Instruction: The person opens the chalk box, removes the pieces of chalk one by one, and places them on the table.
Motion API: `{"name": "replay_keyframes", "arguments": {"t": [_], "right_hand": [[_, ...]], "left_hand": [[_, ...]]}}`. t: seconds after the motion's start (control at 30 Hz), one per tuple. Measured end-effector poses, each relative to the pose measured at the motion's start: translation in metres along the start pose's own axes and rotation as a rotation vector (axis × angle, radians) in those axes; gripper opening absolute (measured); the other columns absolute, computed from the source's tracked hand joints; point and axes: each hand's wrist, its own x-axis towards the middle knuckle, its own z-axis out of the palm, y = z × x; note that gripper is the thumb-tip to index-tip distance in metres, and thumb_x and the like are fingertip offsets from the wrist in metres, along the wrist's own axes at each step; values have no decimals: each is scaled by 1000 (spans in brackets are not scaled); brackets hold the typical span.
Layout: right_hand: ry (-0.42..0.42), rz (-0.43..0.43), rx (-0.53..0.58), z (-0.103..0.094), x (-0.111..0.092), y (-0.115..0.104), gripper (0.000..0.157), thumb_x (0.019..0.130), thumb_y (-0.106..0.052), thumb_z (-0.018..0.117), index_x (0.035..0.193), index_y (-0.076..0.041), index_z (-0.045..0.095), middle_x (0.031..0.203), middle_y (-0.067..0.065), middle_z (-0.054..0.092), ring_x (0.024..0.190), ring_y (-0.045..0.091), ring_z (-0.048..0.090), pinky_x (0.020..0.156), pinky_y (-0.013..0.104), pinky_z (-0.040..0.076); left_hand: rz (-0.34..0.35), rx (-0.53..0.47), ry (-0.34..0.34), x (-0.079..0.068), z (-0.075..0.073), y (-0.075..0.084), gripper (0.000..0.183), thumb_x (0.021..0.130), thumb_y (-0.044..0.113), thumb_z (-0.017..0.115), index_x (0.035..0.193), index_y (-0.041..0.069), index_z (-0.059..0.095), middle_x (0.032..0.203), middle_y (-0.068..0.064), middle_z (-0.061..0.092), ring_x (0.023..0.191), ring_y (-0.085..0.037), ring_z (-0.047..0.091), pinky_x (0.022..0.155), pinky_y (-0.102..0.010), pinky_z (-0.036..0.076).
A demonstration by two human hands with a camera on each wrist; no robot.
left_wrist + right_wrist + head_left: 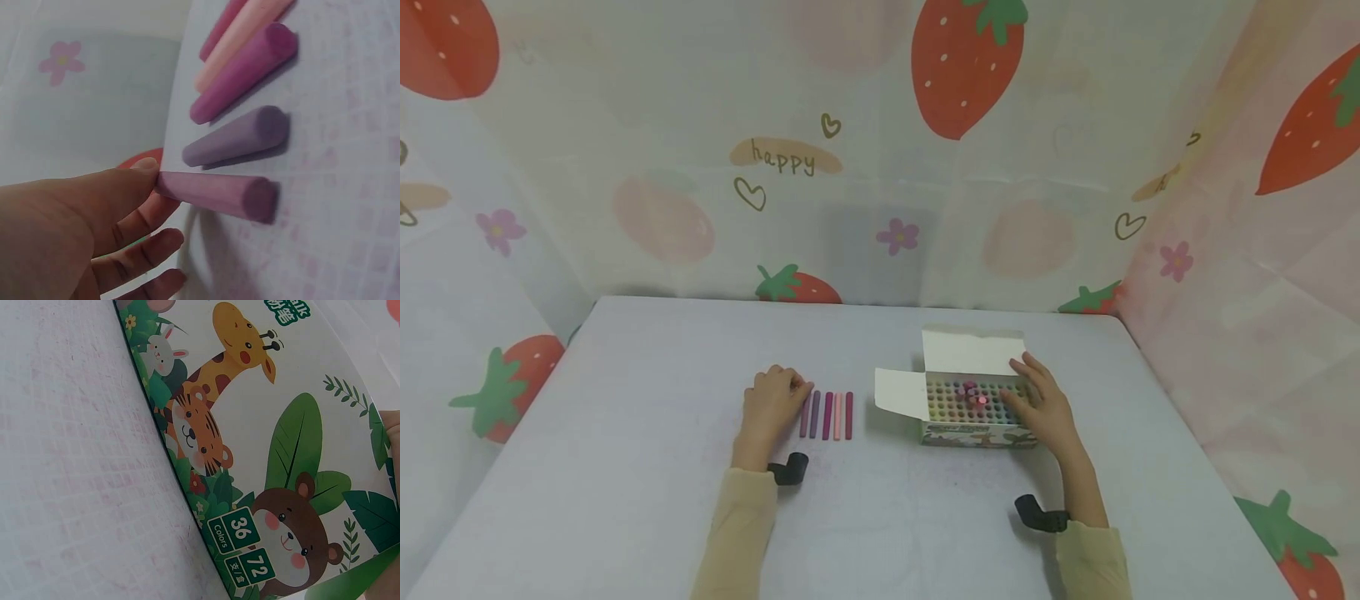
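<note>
My left hand (pixel 772 400) pinches the far end of a mauve chalk stick (pixel 215 192) between thumb and forefinger. It is the leftmost of a short row; beside it lie a grey-purple chalk stick (pixel 240 136), a magenta chalk stick (pixel 244 78) and a pale pink chalk stick (pixel 838 417). A dark magenta chalk stick (pixel 849 416) ends the row at the right. My right hand (pixel 1047 408) rests at the right side of the open chalk box (pixel 958 435), fingers spread, thumb over the chalk tops. Several pink and purple sticks (pixel 970 392) stick up above the rest in the box.
The box's white lid (pixel 973 350) stands raised at the back, and a side flap (pixel 901 392) folds out toward the left. All lies on a white-covered table (pixel 647 417), with a strawberry-printed curtain (pixel 865 200) behind and at both sides.
</note>
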Motion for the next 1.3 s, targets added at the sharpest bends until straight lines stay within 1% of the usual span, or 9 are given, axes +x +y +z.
{"name": "replay_keyframes", "arguments": {"t": [0.2, 0.43, 0.67, 0.87, 0.93, 1.1, 1.2, 1.3], "right_hand": [[-4, 11, -4, 0, 0, -1, 57, 87, -31, 65, 137, -14, 44, 151, 9, 25, 137, 38, 23, 103, 62, 22], [7, 2, -12, 0, 0, -1, 56, 87, -31, 64, 136, -14, 45, 151, 10, 26, 137, 38, 24, 103, 63, 21], [12, -19, -19, 0, 0, 0, 54, 88, -30, 64, 135, -12, 46, 151, 10, 26, 136, 38, 25, 102, 64, 22], [10, -17, -25, 0, 0, 1, 54, 88, -31, 63, 136, -12, 45, 151, 10, 26, 136, 39, 25, 102, 63, 22], [10, -17, -28, 1, 0, 1, 54, 88, -31, 63, 136, -12, 45, 151, 10, 26, 136, 38, 25, 102, 63, 22], [7, -17, -32, 1, 0, 2, 54, 89, -32, 62, 136, -12, 45, 151, 10, 26, 136, 38, 25, 102, 63, 22], [4, -15, -27, 1, 0, 0, 54, 89, -32, 62, 137, -12, 44, 151, 10, 25, 137, 38, 24, 102, 63, 22], [4, -10, -22, 0, -1, -1, 54, 89, -32, 61, 137, -12, 44, 151, 10, 25, 137, 38, 23, 102, 63, 22]], "left_hand": [[-16, 15, 38, 0, 6, -1, 27, 90, 35, 59, 92, 8, 65, 94, -10, 57, 89, -29, 49, 76, -46, 40], [-28, 29, 52, 1, 11, -2, 26, 88, 36, 61, 90, 10, 65, 95, -10, 58, 90, -29, 49, 77, -47, 39], [-28, 0, 66, 2, 10, -4, 25, 87, 34, 62, 91, 9, 65, 100, -12, 58, 93, -31, 49, 79, -48, 38], [-27, -9, 65, 1, 8, -3, 25, 88, 34, 61, 94, 9, 64, 103, -13, 58, 94, -32, 50, 79, -49, 39], [-20, -18, 71, 0, 6, -1, 25, 88, 33, 61, 94, 9, 64, 103, -13, 59, 93, -32, 50, 79, -49, 40], [27, -35, 94, -1, 2, 6, 23, 88, 32, 62, 93, 11, 64, 102, -12, 60, 93, -32, 51, 78, -50, 40], [61, -43, 105, -1, -1, 15, 21, 88, 33, 62, 93, 12, 65, 102, -11, 60, 93, -31, 50, 78, -50, 40], [93, -52, 121, -3, -5, 27, 19, 88, 33, 62, 93, 14, 65, 104, -10, 59, 94, -30, 50, 79, -50, 39]]}}
